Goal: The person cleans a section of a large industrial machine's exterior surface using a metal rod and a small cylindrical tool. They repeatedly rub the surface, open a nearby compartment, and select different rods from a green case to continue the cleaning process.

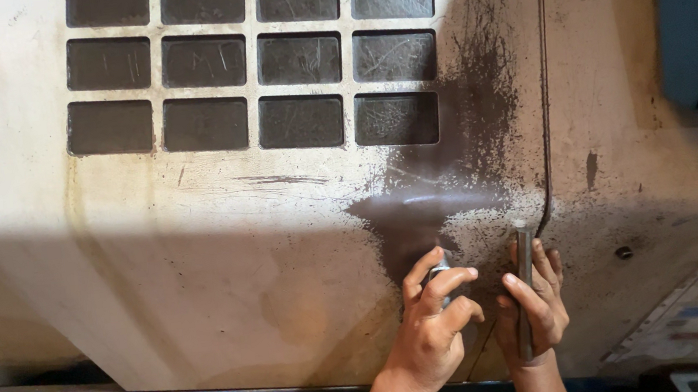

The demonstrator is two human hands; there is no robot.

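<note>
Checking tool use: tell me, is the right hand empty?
No. The right hand grips a slim metal rod upright against the machine panel.

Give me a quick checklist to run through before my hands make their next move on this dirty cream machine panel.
1. Left hand grip on the small silvery metal piece: ok, fingers wrap it.
2. Right hand grip on the grey metal rod: ok, held upright against the panel.
3. Rod tip against the dark vertical seam: cannot tell, it sits close beside it.
4. Cream machine panel surface: not ok, a dark speckled smear covers it above the hands.
5. Grid of dark rectangular windows: ok, apart from both hands.
</note>
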